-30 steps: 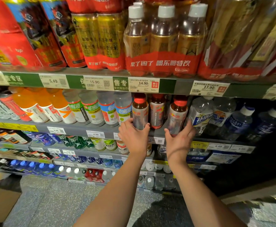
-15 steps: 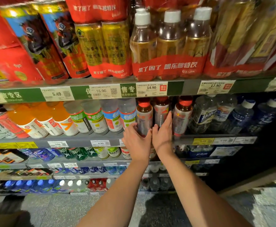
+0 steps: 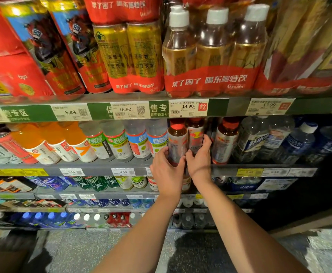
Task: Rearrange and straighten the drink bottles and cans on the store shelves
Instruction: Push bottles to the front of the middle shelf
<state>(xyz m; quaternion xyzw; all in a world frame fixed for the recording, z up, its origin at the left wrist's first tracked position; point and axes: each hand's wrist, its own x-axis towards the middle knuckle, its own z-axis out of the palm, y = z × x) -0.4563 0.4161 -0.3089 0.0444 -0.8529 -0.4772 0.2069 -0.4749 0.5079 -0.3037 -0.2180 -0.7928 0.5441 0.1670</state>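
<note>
Now both my forearms reach up to the second shelf point(image 3: 102, 168). My left hand point(image 3: 166, 172) wraps around the lower body of a red-capped brown bottle point(image 3: 177, 141) standing at the shelf's front edge, thumb on its left side. My right hand point(image 3: 199, 159) sits just beside it, fingers curled around the neighbouring red-capped bottle point(image 3: 195, 133) behind, fingertips reaching up its right side. A third such bottle point(image 3: 225, 140) stands apart to the right, untouched.

Price tags point(image 3: 188, 107) on green shelf-edge strip point(image 3: 29, 113); speckled grey floor point(image 3: 82, 251) below.
</note>
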